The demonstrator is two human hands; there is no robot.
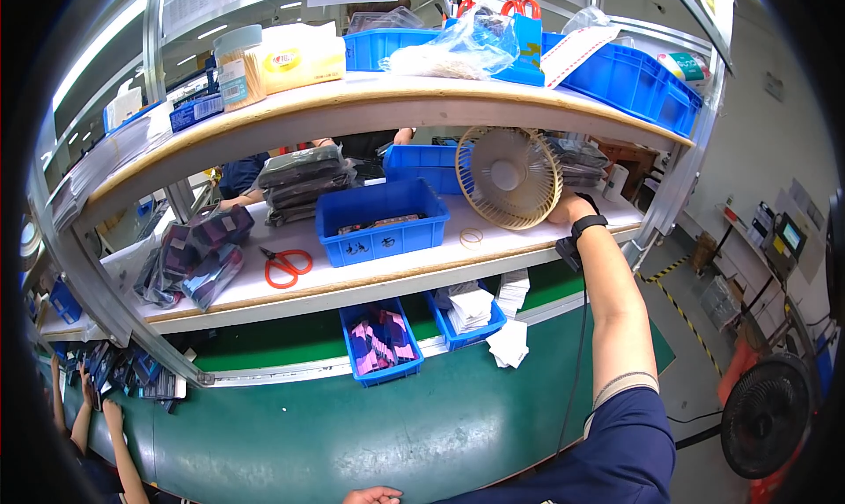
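My right arm reaches up to the shelf, a black band and watch on the wrist. My right hand (572, 207) is at the right edge of a cream desk fan (504, 174); the fan's round cage hides its fingers, so I cannot tell how they are closed. At the lower edge, over the green tabletop (290, 442), part of my left hand (373, 495) shows. Its visible fingers point right and hold nothing that I can see. Left of the fan, rubber bands (472, 236) and a blue bin (381, 244) with small items lie on the shelf.
Red-handled scissors (288, 267) and bagged goods (195, 256) lie on the shelf's left. Below it are a blue bin of pink and purple pieces (384, 344) and one with white cards (466, 314). Co-workers' hands (113, 412) are at far left; a black floor fan (766, 416) stands right.
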